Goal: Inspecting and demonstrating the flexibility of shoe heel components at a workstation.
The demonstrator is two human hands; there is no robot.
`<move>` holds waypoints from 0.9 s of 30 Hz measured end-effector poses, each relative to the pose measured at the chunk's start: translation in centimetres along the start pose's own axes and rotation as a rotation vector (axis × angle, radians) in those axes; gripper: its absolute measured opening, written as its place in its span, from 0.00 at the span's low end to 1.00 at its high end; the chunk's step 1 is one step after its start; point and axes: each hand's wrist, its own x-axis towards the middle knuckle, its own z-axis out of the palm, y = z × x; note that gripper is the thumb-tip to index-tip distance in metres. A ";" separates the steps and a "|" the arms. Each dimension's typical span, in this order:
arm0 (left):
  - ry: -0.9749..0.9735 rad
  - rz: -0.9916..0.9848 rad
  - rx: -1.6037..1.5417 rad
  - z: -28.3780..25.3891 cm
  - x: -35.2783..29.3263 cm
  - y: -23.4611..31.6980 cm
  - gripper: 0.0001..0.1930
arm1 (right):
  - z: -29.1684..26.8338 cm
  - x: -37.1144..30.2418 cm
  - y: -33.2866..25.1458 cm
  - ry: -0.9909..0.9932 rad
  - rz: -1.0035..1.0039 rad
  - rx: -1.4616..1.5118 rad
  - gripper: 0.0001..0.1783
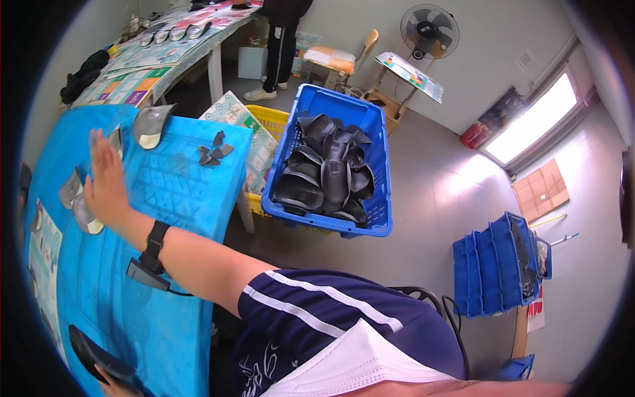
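Observation:
My right hand (109,178), a black band on its wrist, reaches over the blue-covered table (172,185) with fingers stretched out and holds nothing that I can see. Beside its palm lie curved grey-black moulded pieces (86,215) with pale edges, and one more (114,142) shows partly behind the fingers. A larger curved piece (152,124) sits at the table's far edge. Near the lower left rim, my left hand (112,382), mostly cut off, grips a black curved moulded piece (96,354). Small dark pointed scraps (215,151) lie at the far right corner.
A blue crate (380,198) full of black moulded pieces stands over a yellow basket (271,119) right of the table. A person (281,53) stands behind, by another worktable (218,73). Stacked blue crates (486,271) stand far right; a fan (430,32) is at the back.

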 end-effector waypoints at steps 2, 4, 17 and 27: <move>0.001 -0.094 -0.118 -0.7 0.1 5.7 0.25 | 0.0 -0.7 0.9 -0.024 0.005 -0.032 0.44; 0.016 -0.071 -0.069 -2.4 -0.2 8.3 0.26 | 0.8 -1.3 0.5 -0.118 -0.013 -0.029 0.43; 0.039 0.021 0.042 -3.0 -0.7 11.2 0.28 | 1.8 -2.0 -0.4 -0.159 -0.049 -0.001 0.40; 0.049 0.073 0.080 -2.8 -0.9 11.5 0.30 | 1.8 -2.3 -0.5 -0.232 -0.046 0.015 0.41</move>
